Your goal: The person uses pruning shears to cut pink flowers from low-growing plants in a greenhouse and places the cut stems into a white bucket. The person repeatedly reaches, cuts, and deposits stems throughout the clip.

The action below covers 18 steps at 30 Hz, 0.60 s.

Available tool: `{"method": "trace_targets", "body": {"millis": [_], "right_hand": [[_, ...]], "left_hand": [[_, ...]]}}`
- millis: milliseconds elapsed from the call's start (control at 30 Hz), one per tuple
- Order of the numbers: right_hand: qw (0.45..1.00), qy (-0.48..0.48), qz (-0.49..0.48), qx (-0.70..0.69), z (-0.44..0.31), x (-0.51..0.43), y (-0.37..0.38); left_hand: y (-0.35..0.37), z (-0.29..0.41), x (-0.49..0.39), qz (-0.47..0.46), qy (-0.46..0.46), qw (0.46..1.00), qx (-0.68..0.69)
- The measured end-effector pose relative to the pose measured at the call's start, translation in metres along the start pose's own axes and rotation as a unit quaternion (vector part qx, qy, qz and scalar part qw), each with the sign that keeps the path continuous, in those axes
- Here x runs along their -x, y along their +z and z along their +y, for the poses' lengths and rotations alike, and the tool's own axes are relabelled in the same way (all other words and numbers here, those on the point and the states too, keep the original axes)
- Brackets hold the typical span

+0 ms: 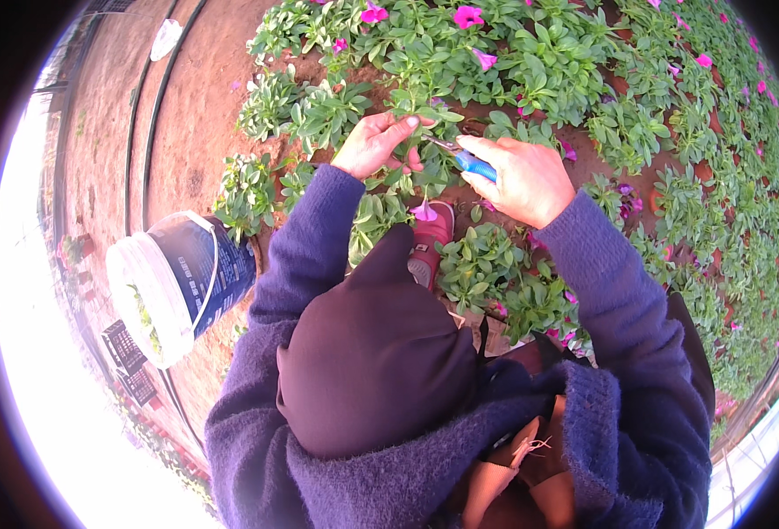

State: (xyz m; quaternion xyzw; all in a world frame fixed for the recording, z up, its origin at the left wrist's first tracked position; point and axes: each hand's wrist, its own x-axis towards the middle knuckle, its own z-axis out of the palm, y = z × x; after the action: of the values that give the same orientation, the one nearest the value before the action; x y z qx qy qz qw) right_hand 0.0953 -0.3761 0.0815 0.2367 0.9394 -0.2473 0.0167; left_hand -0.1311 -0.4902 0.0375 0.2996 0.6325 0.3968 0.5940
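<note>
My left hand [377, 144] pinches a leafy petunia shoot [447, 115] between thumb and fingers, above a potted petunia. In my right hand [528, 177] are small pruning snips [476, 165] with blue handles. Their metal blades point left, toward the shoot and close to my left fingertips. Whether the blades touch the stem cannot be made out. Green leaves surround both hands, and a pink petunia flower [424, 211] hangs just below them.
A blue-and-white bucket [187, 274] with cut greenery inside stands at my left, its handle raised. Dense flowering petunias [680, 132] fill the right side. My pink shoe [434, 238] is among the plants. Dark hoses [154, 112] cross the bare soil, with black crates [125, 350] farther left.
</note>
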Motion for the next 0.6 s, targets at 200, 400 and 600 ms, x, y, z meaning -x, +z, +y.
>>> {"method": "trace_targets", "body": {"millis": [200, 400, 600], "right_hand": [[0.997, 0.009, -0.014, -0.076, -0.013, 0.008, -0.009], [0.947, 0.019, 0.086, -0.308, -0.017, 0.015, -0.01], [0.955, 0.105, 0.051, -0.273, 0.026, 0.037, -0.009]], "left_hand": [[-0.007, 0.013, 0.044, 0.1, 0.0, 0.992, 0.073], [-0.052, 0.026, 0.125, 0.217, 0.048, 0.969, -0.109], [-0.252, 0.028, 0.348, 0.643, 0.034, 0.731, -0.226]]}}
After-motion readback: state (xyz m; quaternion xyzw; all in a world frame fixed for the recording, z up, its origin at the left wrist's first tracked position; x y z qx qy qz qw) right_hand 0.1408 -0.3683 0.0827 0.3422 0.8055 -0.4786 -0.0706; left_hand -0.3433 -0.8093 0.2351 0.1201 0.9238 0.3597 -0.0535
